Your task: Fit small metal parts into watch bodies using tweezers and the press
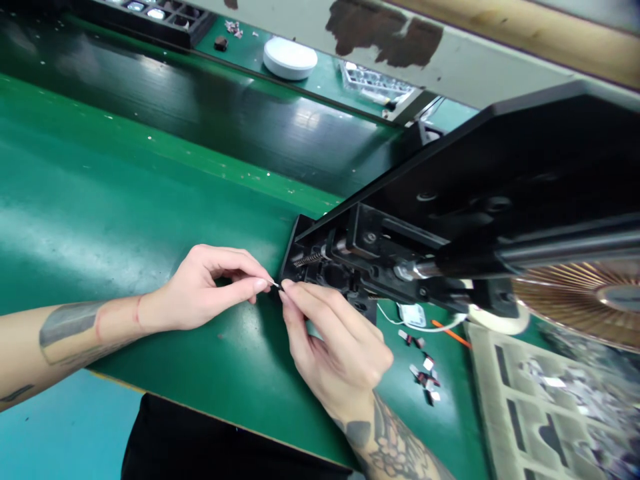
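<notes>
My left hand (213, 287) pinches a tiny, thin, pale piece (274, 285) between thumb and forefinger; its kind is too small to make out. Close against it, the thumb and fingertips of my right hand (333, 330) are pressed together at the piece's other end. Whether the right fingers hold the same piece or another one is hidden. Both hands are just in front of a black press-like machine (367, 253), which has a spring and a metal rod. My fingertips are beside the near left corner of its base.
Several small dark red and silver parts (425, 380) lie on the green table (240, 373). A compartment tray (485, 393) with small pieces stands at the right, below a copper-coloured fan (560, 293). An orange stick (450, 333) and white cable (435, 328) lie behind. A round white container (290, 59) stands farther back.
</notes>
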{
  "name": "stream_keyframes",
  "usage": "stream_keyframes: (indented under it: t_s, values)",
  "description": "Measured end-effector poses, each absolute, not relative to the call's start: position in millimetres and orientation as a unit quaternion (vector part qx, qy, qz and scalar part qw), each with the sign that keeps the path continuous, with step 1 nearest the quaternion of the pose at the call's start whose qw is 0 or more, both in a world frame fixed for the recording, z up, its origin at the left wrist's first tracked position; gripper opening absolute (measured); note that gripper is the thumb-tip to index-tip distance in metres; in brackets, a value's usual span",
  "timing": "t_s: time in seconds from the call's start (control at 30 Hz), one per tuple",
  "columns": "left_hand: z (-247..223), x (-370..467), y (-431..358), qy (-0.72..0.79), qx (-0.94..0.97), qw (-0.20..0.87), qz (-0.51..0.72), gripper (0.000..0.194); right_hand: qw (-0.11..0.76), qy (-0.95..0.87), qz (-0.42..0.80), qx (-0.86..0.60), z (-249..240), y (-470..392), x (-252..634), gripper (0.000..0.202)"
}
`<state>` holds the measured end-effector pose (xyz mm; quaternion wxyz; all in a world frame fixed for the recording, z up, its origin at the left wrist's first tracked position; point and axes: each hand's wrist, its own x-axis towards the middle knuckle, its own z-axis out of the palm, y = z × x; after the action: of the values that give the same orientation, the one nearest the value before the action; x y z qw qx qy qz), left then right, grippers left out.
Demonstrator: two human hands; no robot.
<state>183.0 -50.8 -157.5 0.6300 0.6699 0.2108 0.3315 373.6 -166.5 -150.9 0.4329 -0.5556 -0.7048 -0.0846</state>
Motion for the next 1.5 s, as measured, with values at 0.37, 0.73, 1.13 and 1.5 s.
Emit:
stream_keyframes:
  t_s: [0.37, 0.73, 1.13, 1.5]
  values:
    - [-159.2, 182.6, -50.8, 0.208, 0.667, 0.632, 0.334, 0.014, 0.42, -0.712, -0.084, -0.557, -152.0, -165.8, 374.8, 0.025]
    - [-157.8, 182.5, -50.4, 0.211, 0.671, 0.628, 0.334, 0.016, 0.426, -0.707, -0.083, -0.559, -150.6, -165.4, 373.9, 0.025]
    - [-157.4, 182.9, -51.0, 0.21, 0.671, 0.629, 0.333, 0.014, 0.423, -0.711, -0.085, -0.555, -151.7, -165.3, 374.6, 0.025]
    - [-158.6, 182.9, -49.0, 0.211, 0.656, 0.646, 0.328, 0.017, 0.436, -0.698, -0.096, -0.56, -150.9, -167.6, 376.5, 0.03]
